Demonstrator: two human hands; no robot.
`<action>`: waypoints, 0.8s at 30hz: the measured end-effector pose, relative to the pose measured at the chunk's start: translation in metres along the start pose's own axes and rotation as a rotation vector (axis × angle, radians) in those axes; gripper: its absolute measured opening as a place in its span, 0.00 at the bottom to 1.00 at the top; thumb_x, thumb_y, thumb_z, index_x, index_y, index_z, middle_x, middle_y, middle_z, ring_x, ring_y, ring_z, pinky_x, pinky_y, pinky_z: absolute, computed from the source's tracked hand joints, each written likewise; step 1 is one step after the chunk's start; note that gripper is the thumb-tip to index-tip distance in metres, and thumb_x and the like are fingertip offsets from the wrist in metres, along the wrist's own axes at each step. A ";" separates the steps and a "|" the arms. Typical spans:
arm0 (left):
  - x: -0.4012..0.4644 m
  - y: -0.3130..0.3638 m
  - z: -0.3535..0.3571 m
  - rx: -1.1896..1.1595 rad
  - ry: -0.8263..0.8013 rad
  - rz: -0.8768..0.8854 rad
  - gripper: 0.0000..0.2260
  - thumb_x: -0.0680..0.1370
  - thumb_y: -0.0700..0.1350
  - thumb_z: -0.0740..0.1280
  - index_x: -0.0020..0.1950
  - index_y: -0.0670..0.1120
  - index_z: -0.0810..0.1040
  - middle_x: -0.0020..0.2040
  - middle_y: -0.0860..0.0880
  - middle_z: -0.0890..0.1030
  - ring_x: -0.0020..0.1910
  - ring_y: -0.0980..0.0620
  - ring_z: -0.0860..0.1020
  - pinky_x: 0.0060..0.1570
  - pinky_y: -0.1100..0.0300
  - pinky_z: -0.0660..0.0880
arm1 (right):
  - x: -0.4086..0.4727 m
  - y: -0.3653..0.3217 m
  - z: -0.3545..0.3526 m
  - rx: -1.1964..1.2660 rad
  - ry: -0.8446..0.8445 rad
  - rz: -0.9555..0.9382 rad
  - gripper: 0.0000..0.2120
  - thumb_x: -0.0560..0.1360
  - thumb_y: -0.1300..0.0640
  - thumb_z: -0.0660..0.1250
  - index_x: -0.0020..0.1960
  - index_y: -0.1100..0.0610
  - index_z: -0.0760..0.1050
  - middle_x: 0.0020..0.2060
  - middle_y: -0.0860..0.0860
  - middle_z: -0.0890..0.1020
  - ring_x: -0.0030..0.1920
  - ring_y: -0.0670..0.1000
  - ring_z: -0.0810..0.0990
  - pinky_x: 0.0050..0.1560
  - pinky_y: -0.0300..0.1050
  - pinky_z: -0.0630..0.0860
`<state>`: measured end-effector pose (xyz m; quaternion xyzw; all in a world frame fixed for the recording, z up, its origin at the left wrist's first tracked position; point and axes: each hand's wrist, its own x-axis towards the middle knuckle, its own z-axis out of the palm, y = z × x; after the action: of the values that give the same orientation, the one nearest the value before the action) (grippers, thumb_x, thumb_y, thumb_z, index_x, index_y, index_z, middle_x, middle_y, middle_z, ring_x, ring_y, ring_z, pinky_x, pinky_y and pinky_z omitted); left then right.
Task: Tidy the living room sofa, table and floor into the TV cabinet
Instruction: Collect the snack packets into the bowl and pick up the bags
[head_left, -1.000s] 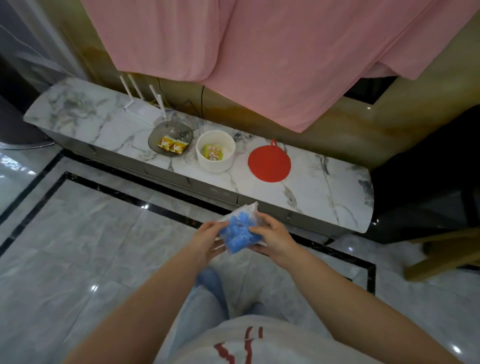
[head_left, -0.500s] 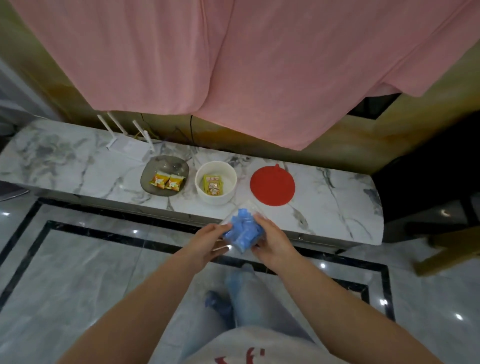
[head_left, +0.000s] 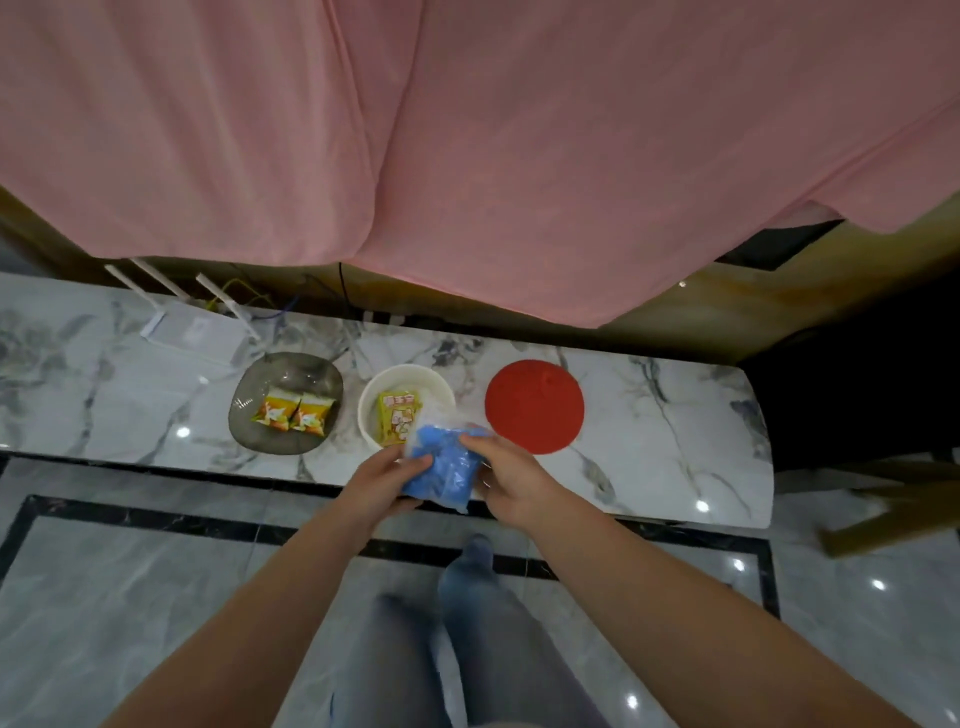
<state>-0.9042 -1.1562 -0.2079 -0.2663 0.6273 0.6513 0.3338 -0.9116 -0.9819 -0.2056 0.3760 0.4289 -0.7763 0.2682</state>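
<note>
1. Just beyond the hands, the white bowl with a yellow packet blocked the cabinet top.
2. To the left of the hands, the grey plate with two snack packets took up the marble; bare marble lay further left.
3. To the right, past the red mat, open marble ran to the cabinet's end.
4. Above, the pink cloth hung low over the back edge.

On the surface I see a plate left, a bowl in the middle, a mat right. Two packets lie on the plate. A router sits behind it.
</note>
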 end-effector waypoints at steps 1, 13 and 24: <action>0.017 0.003 -0.005 -0.013 0.040 0.000 0.11 0.78 0.46 0.71 0.58 0.45 0.79 0.55 0.44 0.84 0.55 0.47 0.82 0.58 0.48 0.79 | 0.017 -0.004 0.003 -0.006 0.000 0.002 0.18 0.76 0.62 0.70 0.65 0.62 0.77 0.58 0.59 0.82 0.51 0.53 0.83 0.47 0.42 0.80; 0.147 0.003 -0.056 0.395 0.380 0.005 0.14 0.78 0.49 0.69 0.39 0.45 0.68 0.35 0.47 0.72 0.39 0.45 0.74 0.41 0.51 0.72 | 0.109 0.018 0.028 0.057 0.176 0.152 0.17 0.82 0.57 0.61 0.70 0.57 0.69 0.61 0.55 0.80 0.64 0.58 0.77 0.68 0.53 0.70; 0.273 -0.012 -0.044 0.743 0.164 -0.092 0.19 0.82 0.49 0.63 0.69 0.41 0.71 0.60 0.40 0.79 0.59 0.40 0.77 0.52 0.56 0.69 | 0.202 0.036 0.043 0.057 0.345 0.029 0.20 0.78 0.66 0.65 0.69 0.56 0.70 0.56 0.60 0.82 0.57 0.58 0.81 0.63 0.52 0.74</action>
<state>-1.0711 -1.1723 -0.4278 -0.2065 0.8325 0.3404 0.3852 -1.0159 -1.0555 -0.3716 0.5173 0.4409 -0.7083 0.1908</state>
